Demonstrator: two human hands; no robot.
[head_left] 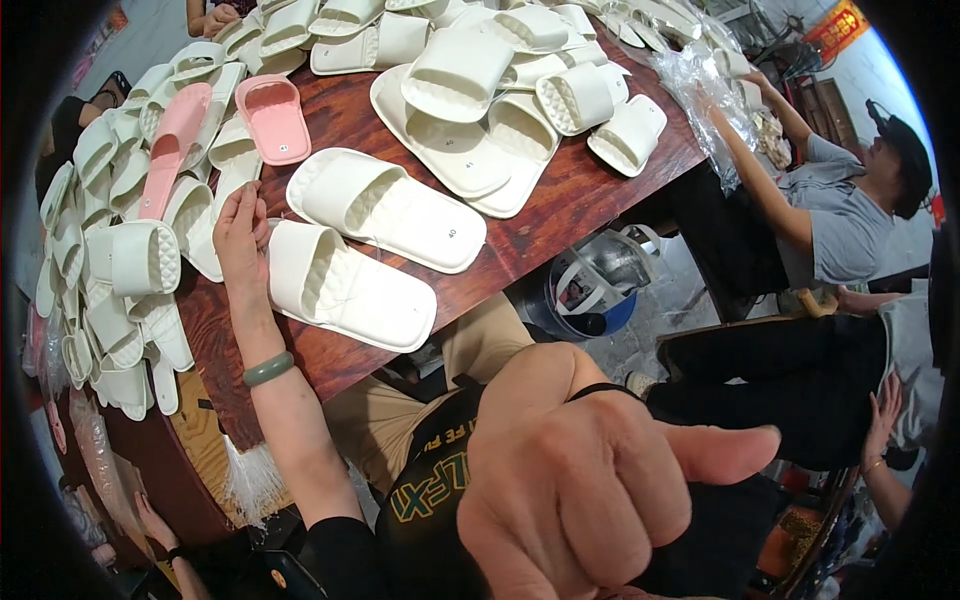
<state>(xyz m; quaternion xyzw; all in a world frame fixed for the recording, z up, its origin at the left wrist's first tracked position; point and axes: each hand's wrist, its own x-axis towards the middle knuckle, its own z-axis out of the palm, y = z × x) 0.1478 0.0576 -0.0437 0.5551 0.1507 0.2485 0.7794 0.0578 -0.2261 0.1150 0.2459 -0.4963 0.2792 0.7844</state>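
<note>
A pair of white slide slippers lies at the table's near edge, the nearer slipper parallel to the farther slipper. Fine loose threads cross their insoles. My left hand, with a green bangle on its wrist, is beside the heel or toe end of this pair, at their left. Its fingers are bent and pressed together; anything between them is too small to make out. Close to the camera, my right hand is raised off the table with its fingers curled and one digit sticking out to the right. Its palm side is hidden.
White slippers pile up at the left, with pink slippers among them. More white slippers cover the far side. A blue bucket stands below the table. At right, a co-worker handles clear plastic.
</note>
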